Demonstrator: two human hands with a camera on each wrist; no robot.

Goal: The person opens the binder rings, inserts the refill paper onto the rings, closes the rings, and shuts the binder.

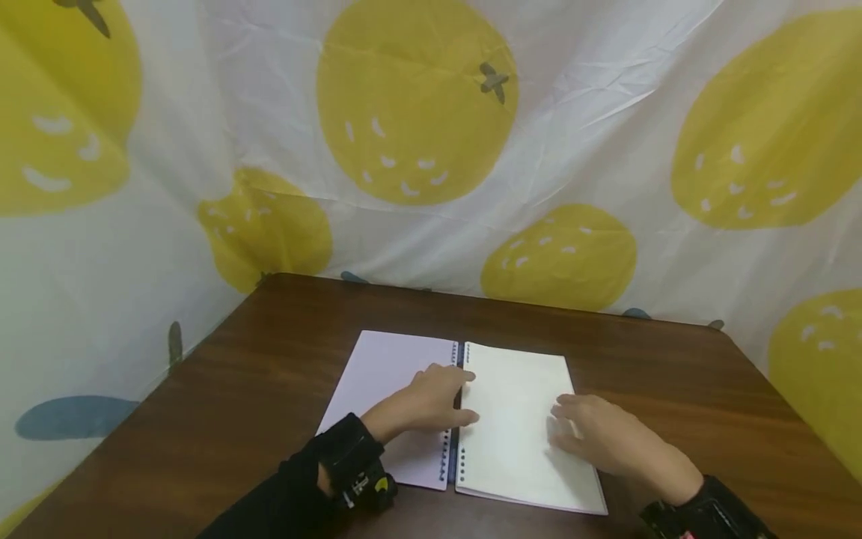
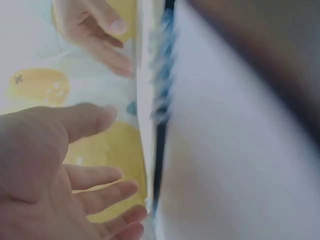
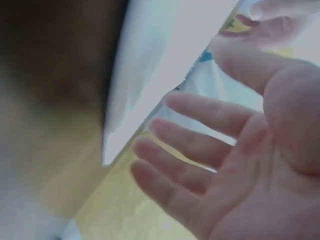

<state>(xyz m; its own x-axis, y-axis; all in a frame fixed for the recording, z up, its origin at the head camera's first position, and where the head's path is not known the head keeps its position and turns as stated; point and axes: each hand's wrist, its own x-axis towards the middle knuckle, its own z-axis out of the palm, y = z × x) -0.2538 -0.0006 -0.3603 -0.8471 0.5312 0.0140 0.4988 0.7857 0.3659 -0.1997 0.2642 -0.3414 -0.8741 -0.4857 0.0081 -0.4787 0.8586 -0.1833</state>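
Note:
A ring-bound notebook [image 1: 513, 457] lies spread open on the table, with a pale lilac leaf on its left side and blank white pages on its right. Over the binding [image 1: 444, 457], my left hand [image 1: 431, 398] reaches across with its fingers pointing right, thumb apart from the rest. Close by the white page's right edge is my right hand [image 1: 602, 436], fingers pointing left over the paper and casting a shadow there. Both wrist views show relaxed, spread fingers with nothing in them: the left palm [image 2: 30, 170] beside the blurred rings [image 2: 162, 70], the right palm [image 3: 250, 160] beside the page edge.
The dark brown wooden table [image 1: 256, 374] extends around the notebook. White cloth [image 1: 592, 90] printed with large yellow fruit hangs behind the table and along its sides. Black bands [image 1: 353, 457] with devices are strapped round both wrists.

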